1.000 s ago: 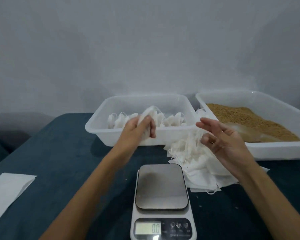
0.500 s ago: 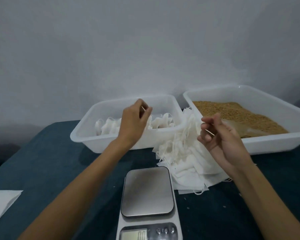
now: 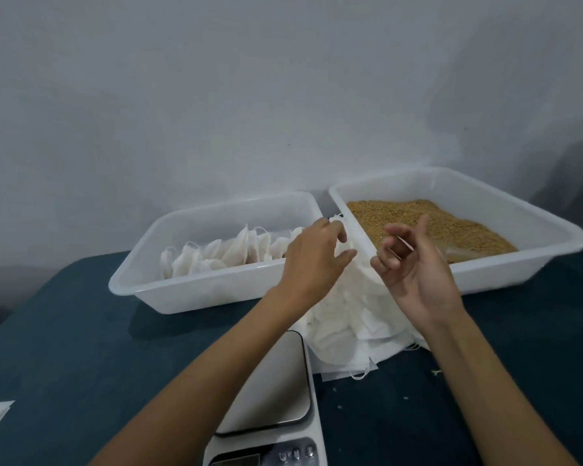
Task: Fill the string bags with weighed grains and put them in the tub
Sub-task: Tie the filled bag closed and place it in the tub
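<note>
We see a heap of empty white string bags [image 3: 347, 317] on the dark blue table [image 3: 81, 348], between the two white tubs and just beyond the scale [image 3: 276, 398]. The left hand [image 3: 313, 260] reaches onto the top of the heap, fingers curled at a bag; whether it grips we cannot tell. The right hand [image 3: 414, 267] hovers beside it, loosely curled, holding nothing. The left tub [image 3: 189, 297] holds filled bags [image 3: 216, 257]; the right tub [image 3: 505, 267] holds brown grains [image 3: 418, 220].
</note>
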### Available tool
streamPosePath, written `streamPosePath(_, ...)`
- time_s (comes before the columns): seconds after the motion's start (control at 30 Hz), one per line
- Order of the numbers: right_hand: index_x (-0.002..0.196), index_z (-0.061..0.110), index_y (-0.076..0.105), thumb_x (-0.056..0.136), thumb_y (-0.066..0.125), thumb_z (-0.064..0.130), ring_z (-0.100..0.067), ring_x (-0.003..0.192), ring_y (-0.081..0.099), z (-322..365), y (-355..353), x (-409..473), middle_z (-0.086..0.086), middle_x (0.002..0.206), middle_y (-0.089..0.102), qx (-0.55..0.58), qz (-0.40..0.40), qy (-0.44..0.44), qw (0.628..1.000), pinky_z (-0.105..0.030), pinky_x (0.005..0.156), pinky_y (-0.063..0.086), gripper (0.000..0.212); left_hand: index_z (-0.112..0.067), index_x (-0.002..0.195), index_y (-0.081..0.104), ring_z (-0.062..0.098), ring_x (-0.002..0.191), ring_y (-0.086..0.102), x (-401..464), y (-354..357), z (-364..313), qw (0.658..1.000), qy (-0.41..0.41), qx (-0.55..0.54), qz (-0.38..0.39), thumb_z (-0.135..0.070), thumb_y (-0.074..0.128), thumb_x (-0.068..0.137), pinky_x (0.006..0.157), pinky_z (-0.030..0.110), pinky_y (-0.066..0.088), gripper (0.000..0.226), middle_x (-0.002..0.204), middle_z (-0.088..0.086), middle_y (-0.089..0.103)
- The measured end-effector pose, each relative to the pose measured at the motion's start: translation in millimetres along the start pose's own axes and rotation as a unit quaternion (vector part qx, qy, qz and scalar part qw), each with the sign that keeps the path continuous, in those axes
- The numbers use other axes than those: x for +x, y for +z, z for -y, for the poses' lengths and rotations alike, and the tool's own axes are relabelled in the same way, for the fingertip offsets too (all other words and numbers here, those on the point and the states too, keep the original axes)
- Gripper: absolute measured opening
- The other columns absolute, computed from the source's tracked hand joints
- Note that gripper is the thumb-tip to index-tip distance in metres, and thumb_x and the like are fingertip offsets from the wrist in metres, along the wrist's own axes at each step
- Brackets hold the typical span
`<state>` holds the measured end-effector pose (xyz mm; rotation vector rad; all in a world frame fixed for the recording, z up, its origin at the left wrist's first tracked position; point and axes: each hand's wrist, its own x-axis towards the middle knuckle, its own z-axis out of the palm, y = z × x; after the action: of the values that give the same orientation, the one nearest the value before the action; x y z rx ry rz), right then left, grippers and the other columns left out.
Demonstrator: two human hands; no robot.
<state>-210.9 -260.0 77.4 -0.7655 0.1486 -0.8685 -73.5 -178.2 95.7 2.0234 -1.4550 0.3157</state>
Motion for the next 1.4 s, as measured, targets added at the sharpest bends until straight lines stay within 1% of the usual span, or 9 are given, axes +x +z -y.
streamPosePath(0.17,0.088,0.012,0.073,0.102,0.041,0.053,-0.011,0.053,0.047,4.4,-0.7,-1.0,0.0,0.073,0.06,0.031,0.005,0.004,0.999,-0.025,0.063,0.052,0.054,-0.01,0.11,0.074,0.027,0.094,0.054,-12.1,2.5,-6.1,0.984,0.156,0.08,0.036,0.017,0.06,0.078,0.059,0.033,0.028,0.044,0.112,0.011,0.057)
streamPosePath(0.37,0.085,0.013,0.074,0.1,0.042,0.055,-0.011,0.053,0.045,5.0,1.2,-1.6,0.0,0.071,0.059,0.033,0.009,0.002,0.999,-0.024,0.061,0.049,0.054,-0.007,0.094,0.078,0.03,0.093,0.058,-18.2,5.3,-4.8,0.974,0.195,0.117,0.006,-0.002,0.075,0.09,0.059,0.036,0.035,0.007,0.11,0.011,0.061)
streamPosePath(0.57,0.084,0.014,0.072,0.098,0.05,0.053,-0.01,0.055,0.043,7.0,-0.1,-1.1,0.001,0.073,0.058,0.032,0.015,0.0,0.999,-0.022,0.058,0.045,0.047,-0.014,0.089,0.07,0.006,0.077,0.054,-40.8,-22.7,10.8,0.982,0.012,-0.168,-0.091,-0.013,0.07,0.098,0.072,0.02,0.043,0.01,0.083,-0.016,0.062)
streamPosePath(0.67,0.089,0.014,0.071,0.098,0.056,0.048,-0.011,0.057,0.046,4.3,-1.4,-2.6,0.0,0.077,0.06,-0.038,0.032,-0.019,0.999,-0.025,0.063,0.047,0.038,-0.02,0.078,0.065,0.01,0.06,0.049,-64.9,-37.8,31.1,0.918,-0.133,-0.362,-0.093,-0.021,0.069,0.1,0.061,0.021,0.044,0.022,0.065,-0.006,0.055)
streamPosePath(0.77,0.098,0.01,0.072,0.096,0.063,0.041,-0.016,0.06,0.049,-9.8,4.8,-6.7,-0.006,0.088,0.065,-0.173,0.076,-0.05,0.981,-0.029,0.063,0.044,0.033,0.003,0.088,0.062,0.017,0.06,0.045,-87.9,-42.9,43.3,0.846,-0.209,-0.481,-0.097,-0.035,0.073,0.09,0.059,0.025,0.042,0.039,0.067,0.011,0.051)
streamPosePath(0.93,0.111,0.023,0.07,0.087,0.072,0.049,-0.019,0.062,0.054,-42.1,15.7,-16.0,0.006,0.094,0.069,-0.331,0.107,-0.034,0.937,-0.03,0.061,0.049,0.035,-0.01,0.081,0.068,0.02,0.076,0.065,-107.4,-38.1,51.5,0.827,-0.243,-0.497,-0.101,-0.037,0.073,0.087,0.071,0.032,0.055,0.028,0.082,0.017,0.07)
streamPosePath(1.07,0.092,0.027,0.058,0.093,0.07,0.035,-0.011,0.058,0.049,-54.6,16.5,-25.0,0.006,0.084,0.06,-0.429,-0.014,-0.263,0.864,-0.023,0.053,0.042,0.014,-0.025,0.061,0.05,0.008,0.057,0.041,-109.6,-35.7,62.1,0.866,-0.235,-0.42,-0.137,-0.029,0.078,0.093,0.056,0.022,0.04,0.043,0.058,-0.009,0.046)
streamPosePath(1.13,0.085,0.026,0.056,0.093,0.071,0.033,-0.015,0.058,0.05,-63.5,24.0,-34.0,0.005,0.076,0.057,-0.43,0.025,-0.302,0.85,-0.025,0.053,0.044,0.019,-0.024,0.063,0.052,0.007,0.056,0.042,-112.2,-34.8,62.6,0.894,-0.218,-0.361,-0.149,-0.028,0.077,0.094,0.056,0.02,0.039,0.04,0.056,-0.008,0.049)
streamPosePath(1.4,0.098,0.025,0.062,0.077,0.085,0.046,-0.022,0.088,0.071,-88.1,39.7,-47.1,0.004,0.092,0.069,-0.452,0.179,-0.105,0.868,-0.035,0.075,0.061,0.036,-0.007,0.091,0.073,0.019,0.077,0.068,-118.4,-36.2,56.9,0.873,-0.18,-0.444,-0.092,-0.024,0.074,0.094,0.072,0.031,0.058,0.018,0.082,0.013,0.071)
